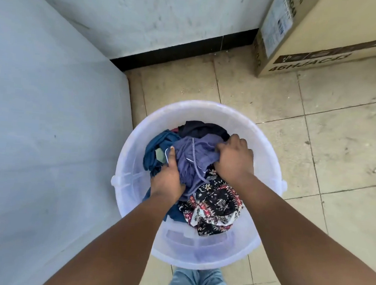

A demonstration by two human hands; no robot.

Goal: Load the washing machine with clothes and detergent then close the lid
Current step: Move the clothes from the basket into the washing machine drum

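Observation:
A translucent white plastic bucket stands on the floor, holding a heap of clothes. On top lies a purple garment with a drawstring. My left hand grips its left side and my right hand grips its right side. Under it lie a dark blue piece, a black piece and a black, red and white patterned cloth. No washing machine drum or detergent is recognisable in view.
A large pale grey-white flat surface fills the left side. A white wall with a black skirting runs behind. A cardboard box stands at the back right on beige floor tiles. My jeans-clad legs show below the bucket.

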